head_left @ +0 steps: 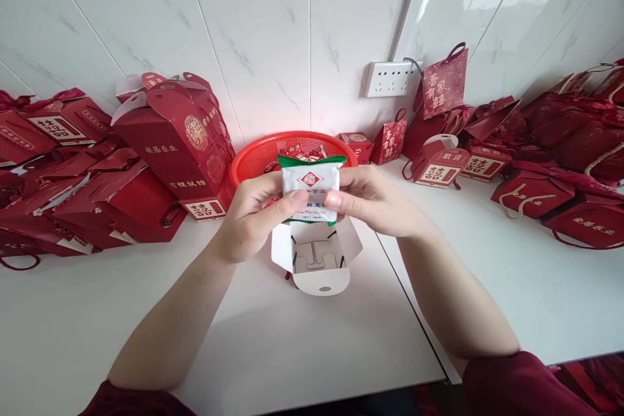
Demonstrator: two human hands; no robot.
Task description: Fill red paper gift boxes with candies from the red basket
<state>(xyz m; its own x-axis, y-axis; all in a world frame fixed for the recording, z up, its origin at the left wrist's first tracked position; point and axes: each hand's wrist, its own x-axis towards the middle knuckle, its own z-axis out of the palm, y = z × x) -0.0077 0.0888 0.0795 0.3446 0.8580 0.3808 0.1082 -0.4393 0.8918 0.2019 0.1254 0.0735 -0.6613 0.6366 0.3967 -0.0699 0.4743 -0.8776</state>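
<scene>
Between both hands is a white-and-green wrapped snack packet [311,183] with a red diamond logo and printed characters. My left hand [253,218] grips its left side, thumb across the front and fingers behind. On its right side, my right hand [377,200] pinches it the same way. Just below the packet, an open gift box [322,283] stands on the table, white inside with its flaps folded outward. Its interior shows dark cord ends at the corners and no contents that I can see. Behind the packet sits a red plastic basket [248,151] holding small wrapped items, partly hidden.
Stacked red gift boxes [166,136] stand at the left against the tiled wall. More red boxes [580,211] are piled at the right, with small ones [439,166] nearer the middle. A power strip [387,79] is on the wall. A seam runs through the white table [302,351].
</scene>
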